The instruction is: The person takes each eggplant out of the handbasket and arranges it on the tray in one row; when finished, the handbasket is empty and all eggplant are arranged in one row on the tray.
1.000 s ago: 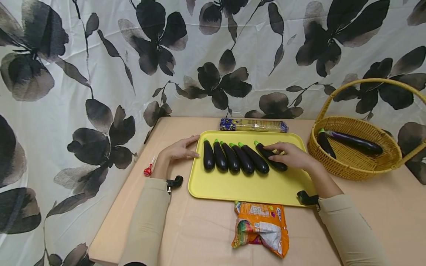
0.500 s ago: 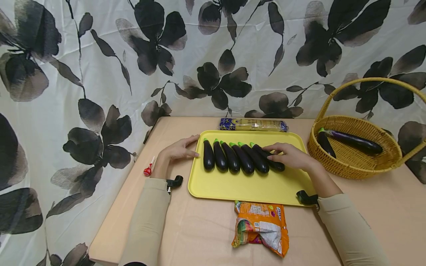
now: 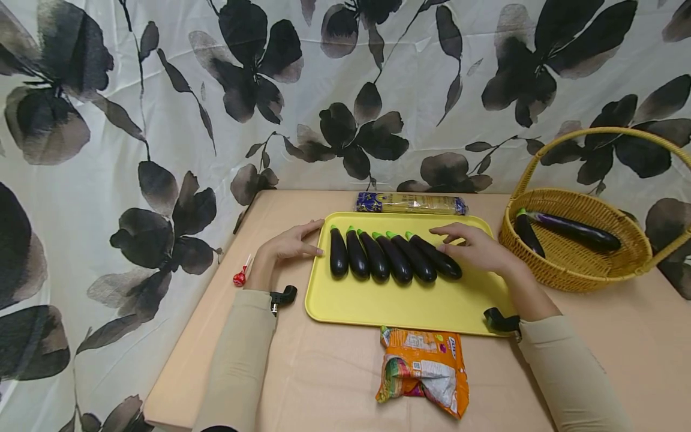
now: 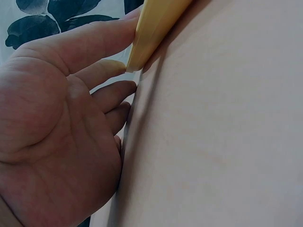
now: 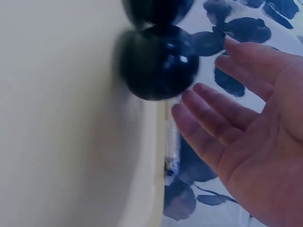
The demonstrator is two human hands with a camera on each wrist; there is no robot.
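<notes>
Several dark eggplants (image 3: 377,258) lie side by side in a slanting row on a yellow tray (image 3: 351,306), green stem ends away from me. My left hand (image 3: 288,243) touches the tray's left edge with extended fingers; in the left wrist view its thumb and fingertips meet the rim (image 4: 156,28). Just right of the rightmost eggplant (image 3: 437,255) hovers my right hand (image 3: 472,246), fingers loosely spread and holding nothing. The right wrist view shows a rounded eggplant end (image 5: 163,66) close to those fingertips. A wicker basket (image 3: 583,279) at the right contains two more eggplants (image 3: 574,231).
A long pack (image 3: 412,203) with blue ends, seemingly pasta, lies behind the tray. An orange snack bag (image 3: 423,372) rests in front of it. Near my left forearm is a red-wrapped lollipop (image 3: 240,277). A floral curtain (image 3: 345,90) hangs behind the table.
My right hand slid the rightmost eggplant left against its neighbour, then let go and moved slightly up and right. The left hand has stayed at the tray's edge.
</notes>
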